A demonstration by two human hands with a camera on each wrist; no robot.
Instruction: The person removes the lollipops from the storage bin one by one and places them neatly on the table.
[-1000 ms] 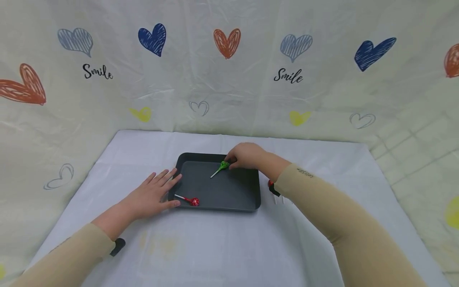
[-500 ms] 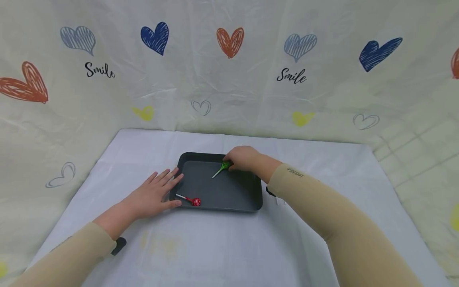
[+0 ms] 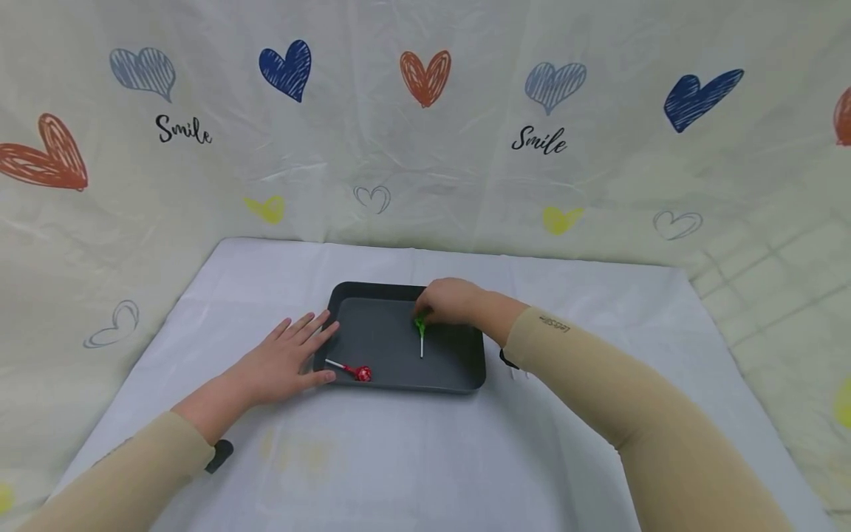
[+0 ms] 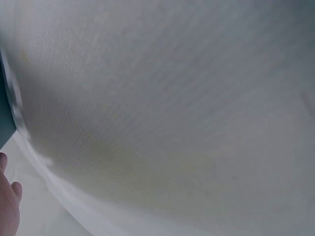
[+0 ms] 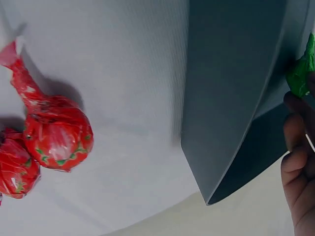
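My right hand [image 3: 448, 301] pinches the wrapped head of a green lollipop [image 3: 421, 326] over the far right part of a dark grey tray [image 3: 392, 347]. The lollipop's white stick points toward me. In the right wrist view the green wrapper [image 5: 298, 76] shows at my fingertips, inside the tray wall. A red lollipop [image 3: 362, 373] lies in the tray's near left corner, stick to the left. My left hand [image 3: 286, 360] is spread flat at the tray's left edge, fingers and thumb reaching over the rim. Only a bit of that hand [image 4: 9, 206] enters the left wrist view.
Red wrapped lollipops [image 5: 58, 132] lie on the white cloth to the right of the tray, mostly hidden by my right forearm in the head view. A pale curtain [image 3: 465, 177] printed with hearts stands behind the table.
The green lollipop has turned, its stick swinging from lower left to straight toward me. My right hand shifted slightly nearer with it. My left hand stays at the tray's edge.
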